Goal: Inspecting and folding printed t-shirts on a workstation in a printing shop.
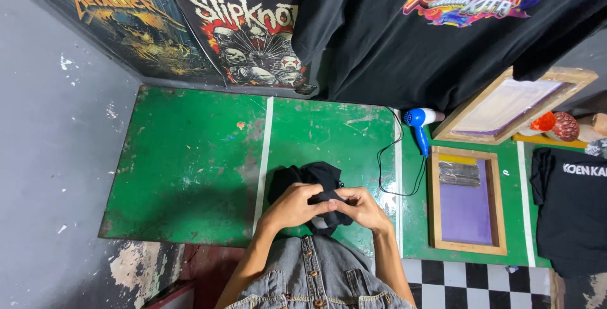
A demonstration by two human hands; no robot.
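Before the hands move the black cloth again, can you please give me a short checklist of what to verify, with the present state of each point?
1. Left hand grips the black cloth: ok.
2. Right hand grips the same cloth: ok.
3. Green table bare to the left of the cloth: ok.
4. Black cable of the blue hair dryer apart from the cloth: ok, but close.
5. Wooden screen frame lies flat, apart from the hands: ok.
6. Cloth right side out: cannot tell.
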